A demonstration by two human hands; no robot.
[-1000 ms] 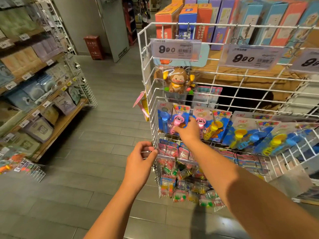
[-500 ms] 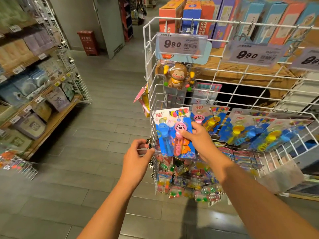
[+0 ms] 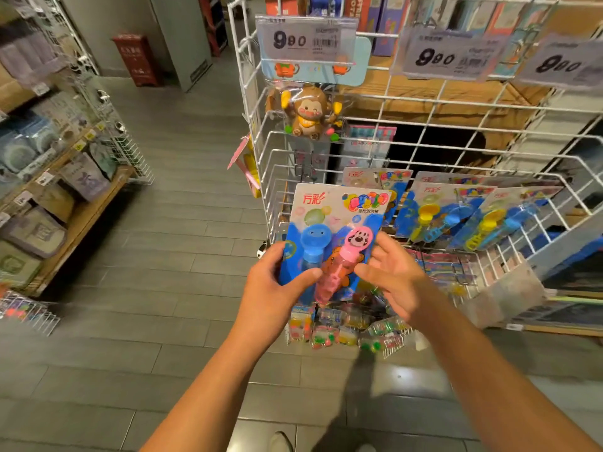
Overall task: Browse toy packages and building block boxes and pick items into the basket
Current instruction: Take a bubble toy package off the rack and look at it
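Observation:
A bubble-wand blister pack (image 3: pixel 339 216), with one blue wand and one pink dog-faced wand, is held up in front of the white wire rack (image 3: pixel 261 158). My left hand (image 3: pixel 274 295) grips its lower left corner, thumb across the front. My right hand (image 3: pixel 394 278) is at the pack's right edge with fingers spread and relaxed, just touching it. More bubble-wand packs (image 3: pixel 456 216) hang in the rack behind. Building block boxes (image 3: pixel 391 14) stand along the top.
A packaged monkey toy (image 3: pixel 310 112) hangs under a 9.90 price tag (image 3: pixel 303 39). Small candy-coloured toy packs (image 3: pixel 342 331) fill the rack's lower tray. A wooden shelf (image 3: pixel 65 203) of packaged goods lines the left of the grey tiled aisle. A red bin (image 3: pixel 135 58) stands far back.
My right hand pulled the bubble-wand pack off the rack and toward me. My left hand left the rack's wire and took the pack's lower left corner; my right hand loosened its hold.

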